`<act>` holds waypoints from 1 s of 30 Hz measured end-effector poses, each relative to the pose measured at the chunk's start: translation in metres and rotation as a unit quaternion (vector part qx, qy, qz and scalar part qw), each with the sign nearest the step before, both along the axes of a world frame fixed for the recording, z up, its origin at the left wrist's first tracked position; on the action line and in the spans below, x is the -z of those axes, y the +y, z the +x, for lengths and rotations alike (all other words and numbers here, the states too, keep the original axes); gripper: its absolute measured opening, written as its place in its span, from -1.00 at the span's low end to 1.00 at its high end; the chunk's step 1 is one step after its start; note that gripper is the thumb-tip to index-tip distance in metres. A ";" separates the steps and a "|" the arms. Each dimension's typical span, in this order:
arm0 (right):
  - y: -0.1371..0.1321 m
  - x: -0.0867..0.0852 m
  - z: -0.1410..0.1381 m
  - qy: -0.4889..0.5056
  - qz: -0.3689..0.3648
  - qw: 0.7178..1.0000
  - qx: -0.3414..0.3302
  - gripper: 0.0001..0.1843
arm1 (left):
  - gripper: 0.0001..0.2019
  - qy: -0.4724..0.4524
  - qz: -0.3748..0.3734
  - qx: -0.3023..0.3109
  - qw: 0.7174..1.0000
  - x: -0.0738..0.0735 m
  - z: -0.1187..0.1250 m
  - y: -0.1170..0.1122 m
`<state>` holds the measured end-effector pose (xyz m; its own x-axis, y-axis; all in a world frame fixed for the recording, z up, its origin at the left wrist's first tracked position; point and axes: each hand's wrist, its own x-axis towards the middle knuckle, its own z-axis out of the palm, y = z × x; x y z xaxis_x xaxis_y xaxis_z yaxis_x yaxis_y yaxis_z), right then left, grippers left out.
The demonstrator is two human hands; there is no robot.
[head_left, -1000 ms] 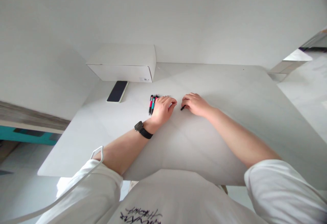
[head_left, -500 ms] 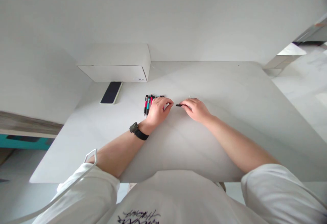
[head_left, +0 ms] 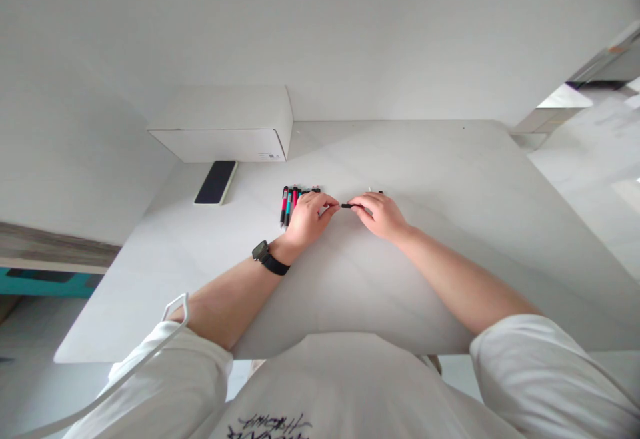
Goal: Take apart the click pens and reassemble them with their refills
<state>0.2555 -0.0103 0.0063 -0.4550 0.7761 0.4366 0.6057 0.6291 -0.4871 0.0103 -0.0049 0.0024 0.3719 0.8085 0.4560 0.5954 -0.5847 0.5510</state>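
My left hand (head_left: 307,218), with a black watch on the wrist, is curled and pinches a small pale piece I cannot make out at its fingertips. My right hand (head_left: 381,215) is closed on a thin black pen part (head_left: 349,206), whose tip points left and meets the left fingertips. A row of pens (head_left: 290,200) with red, teal and black barrels lies on the white table (head_left: 450,179) just behind my left hand, partly hidden by it. A small dark piece (head_left: 380,193) lies behind my right hand.
A white box (head_left: 225,125) stands against the wall at the back left. A dark phone (head_left: 216,183) lies flat in front of it. The table's near edge runs just before my chest; a white cord hangs by my left sleeve.
My right hand has turned the black pen part to point left and brought it to my left fingertips. The camera has shifted slightly.
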 end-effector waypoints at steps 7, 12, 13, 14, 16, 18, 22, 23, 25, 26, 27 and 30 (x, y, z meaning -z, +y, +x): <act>-0.002 -0.003 0.001 0.020 0.011 1.000 -0.004 -0.77 | -0.86 0.005 -0.014 -0.001 1.000 0.000 0.001 0.000; -0.001 -0.001 0.001 0.028 0.022 0.999 -0.005 -0.79 | -0.86 0.008 -0.018 0.009 1.000 0.003 0.001 0.001; 0.000 0.000 0.001 0.030 0.024 0.999 -0.007 -0.80 | -0.85 0.009 -0.020 0.013 1.000 0.004 0.001 0.002; 0.000 0.001 0.000 0.032 0.027 0.999 -0.010 -0.80 | -0.83 0.011 -0.023 0.018 1.000 0.004 0.001 0.002; 0.000 0.001 0.000 0.034 0.034 0.999 -0.019 -0.80 | -0.77 0.016 -0.030 0.031 0.999 0.005 0.000 0.003; -0.001 0.001 0.000 0.028 0.033 0.999 -0.024 -0.80 | -0.73 0.021 -0.035 0.040 0.998 0.004 -0.001 0.003; -0.002 0.000 0.000 0.006 0.019 1.000 -0.021 -0.82 | -0.78 0.008 -0.037 0.031 0.999 0.002 0.000 0.002; -0.002 0.000 0.001 0.004 0.018 1.000 -0.018 -0.81 | -0.81 0.004 -0.036 0.028 0.999 0.001 0.000 0.001; -0.002 0.001 0.001 0.005 0.019 1.000 -0.012 -0.80 | -0.86 -0.002 -0.031 0.023 0.999 0.000 0.001 0.000; -0.002 0.002 0.002 0.007 0.018 1.000 -0.009 -0.80 | -0.88 -0.002 -0.029 0.021 0.999 0.000 0.001 0.000; -0.002 0.002 0.002 0.008 0.017 1.000 -0.006 -0.79 | -0.90 0.000 -0.027 0.018 0.999 0.000 0.001 -0.001; -0.001 0.003 0.002 0.011 0.001 1.000 -0.008 -0.76 | -0.92 0.002 -0.024 0.014 1.000 0.002 0.001 -0.002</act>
